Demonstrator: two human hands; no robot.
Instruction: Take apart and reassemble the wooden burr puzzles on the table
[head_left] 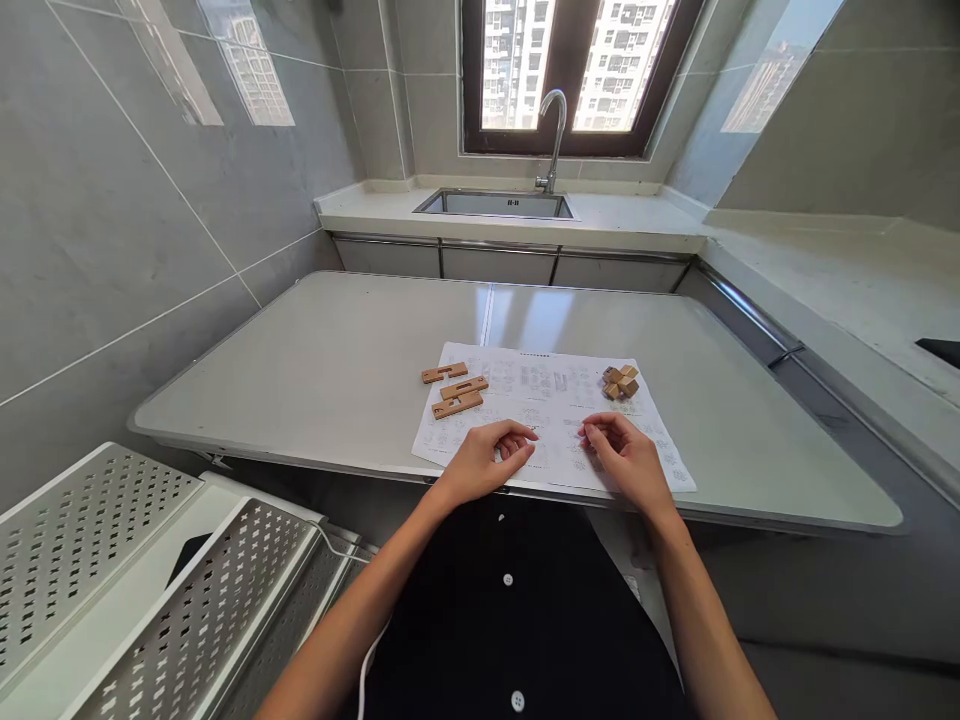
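My left hand (491, 460) rests over the near edge of a printed paper sheet (544, 465), empty, its fingers loosely curled and the thumb apart from them. Opposite it, my right hand (626, 458) hovers over or rests on the sheet, also loosely curled, with no object visible in it. Three flat wooden puzzle pieces with cut-out slots lie beyond my left hand: an upper piece (454, 370), a middle piece (472, 386) and a lower piece (466, 402). Past my right hand sits an interlocked wooden burr puzzle (620, 382) on the sheet.
The sheet lies at the front edge of a pale folding table (337, 360). Beyond are a counter (637, 212), a sink (495, 214) and a tap (555, 130) below a window. A perforated white rack (142, 580) stands at the lower left, and a white cable (366, 665) runs beside me.
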